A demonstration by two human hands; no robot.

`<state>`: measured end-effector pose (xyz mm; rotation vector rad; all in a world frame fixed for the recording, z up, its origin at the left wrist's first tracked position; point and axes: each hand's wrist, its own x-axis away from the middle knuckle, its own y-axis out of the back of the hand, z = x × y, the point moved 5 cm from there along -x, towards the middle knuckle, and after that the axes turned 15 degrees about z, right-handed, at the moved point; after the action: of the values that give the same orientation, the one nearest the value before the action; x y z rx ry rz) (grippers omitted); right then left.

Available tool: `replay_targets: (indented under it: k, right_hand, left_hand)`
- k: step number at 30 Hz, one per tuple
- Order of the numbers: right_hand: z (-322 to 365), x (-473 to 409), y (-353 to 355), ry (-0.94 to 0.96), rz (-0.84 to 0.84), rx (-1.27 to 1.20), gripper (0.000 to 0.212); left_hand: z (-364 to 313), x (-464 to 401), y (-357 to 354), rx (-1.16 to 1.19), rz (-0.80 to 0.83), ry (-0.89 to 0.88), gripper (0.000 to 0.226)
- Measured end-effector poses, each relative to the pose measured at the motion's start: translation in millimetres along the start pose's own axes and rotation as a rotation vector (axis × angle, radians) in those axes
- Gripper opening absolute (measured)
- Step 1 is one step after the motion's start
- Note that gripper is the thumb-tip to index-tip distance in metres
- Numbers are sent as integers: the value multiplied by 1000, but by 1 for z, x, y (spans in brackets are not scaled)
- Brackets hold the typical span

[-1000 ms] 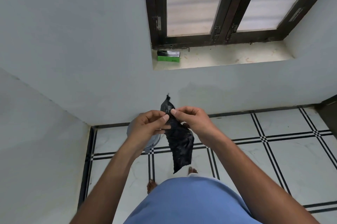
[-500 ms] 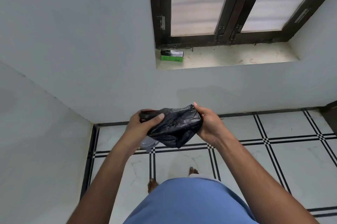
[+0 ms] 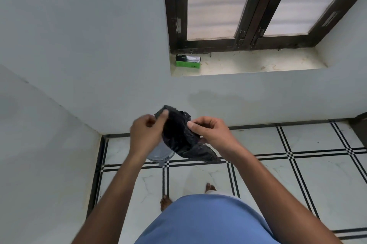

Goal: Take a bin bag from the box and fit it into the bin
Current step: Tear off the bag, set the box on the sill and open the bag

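Left hand (image 3: 146,134): fingers (image 3: 164,113) clamped on the upper left edge of the black bin bag (image 3: 179,134). Right hand (image 3: 211,131): thumb and fingers pinched on the bag's right edge. Bag crumpled, held in the air between both hands, lower end trailing right. Bin (image 3: 159,154) on the floor (image 3: 317,174) in the corner, directly below, mostly hidden. Green box (image 3: 188,61) on the window sill (image 3: 258,63), well apart.

Pale grey walls (image 3: 83,45), dark-framed frosted window (image 3: 244,5) over stone sill (image 3: 258,63); white marble floor (image 3: 327,180), black stripe grid.
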<state>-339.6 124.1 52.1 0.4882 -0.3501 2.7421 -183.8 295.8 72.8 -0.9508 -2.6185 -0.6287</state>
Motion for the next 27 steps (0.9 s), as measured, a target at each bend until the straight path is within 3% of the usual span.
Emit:
replay_targets:
  k: [2, 4, 6, 9, 13, 15, 18, 19, 20, 23, 25, 27]
  right_hand:
    - [4, 0, -11, 27, 17, 18, 23]
    - [6, 1, -21, 19, 56, 6, 24]
    - [8, 1, -23, 22, 20, 34, 32]
    - [2, -2, -6, 19, -127, -17, 47]
    - [-16, -1, 20, -161, -270, -38, 39]
    - [-14, 3, 17, -203, -239, -13, 35]
    - [4, 4, 1, -100, -107, 74, 90]
    - [10, 2, -8, -64, -46, 91, 97]
    - [14, -1, -15, -36, -4, 119, 94]
    - [15, -16, -15, -17, -25, 214, 41]
    - [11, -21, -5, -12, -48, 93, 41]
    - [10, -19, 8, -20, -82, -120, 40]
  left_hand:
    - [-4, 6, -24, 244, 249, 103, 54]
    - [-5, 7, -38, 446, 357, 109, 40]
    - [-1, 2, -36, 533, 326, 72, 24]
    - [7, -5, -24, 698, 267, 74, 17]
    - [13, -12, -11, 1013, 268, 73, 25]
    - [11, -13, -7, 940, 263, 42, 26]
    - [-5, -7, -14, 679, 327, 10, 24]
    - [-10, -5, -19, 628, 350, 1, 24]
    - [-13, -4, -24, 600, 366, -4, 24]
    - [-18, -3, -30, 637, 403, 28, 17]
    - [-15, -3, -23, 595, 461, 41, 26]
    - [-9, -3, -10, 303, 490, 28, 43]
